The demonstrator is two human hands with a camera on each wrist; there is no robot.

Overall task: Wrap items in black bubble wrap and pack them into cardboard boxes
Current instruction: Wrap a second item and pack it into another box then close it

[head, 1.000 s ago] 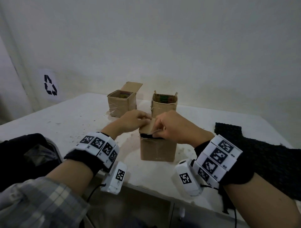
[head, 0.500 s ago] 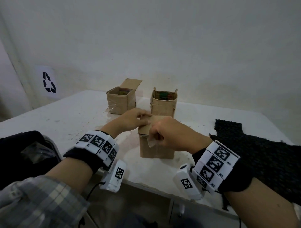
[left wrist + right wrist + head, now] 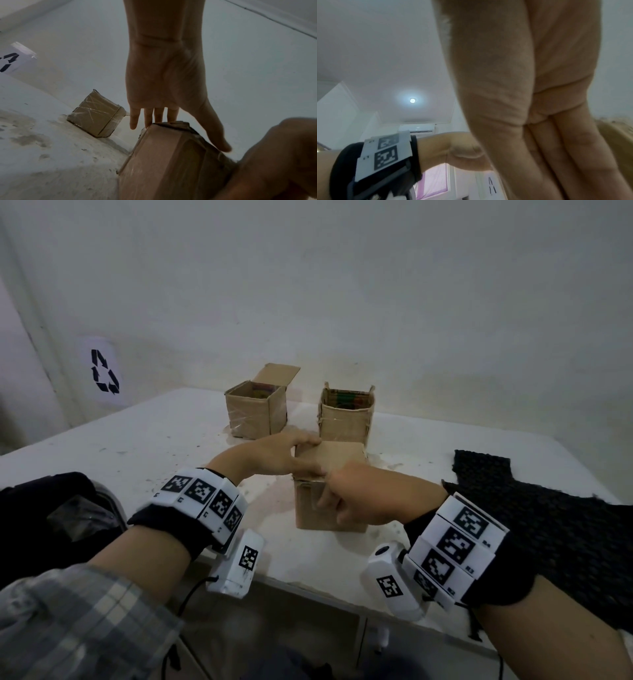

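Cardboard flaps are being shut on the near box (image 3: 330, 501), which stands at the front of the table (image 3: 144, 440). Left hand (image 3: 277, 455) lays straight, close-set fingers on the lid; right hand (image 3: 359, 498) curls its fingers at the front top edge, seemingly pinching a clear tape end. Next comes pressing that strip flat. Plain brown, upright, lid nearly level; black bubble wrap (image 3: 534, 508) lies right
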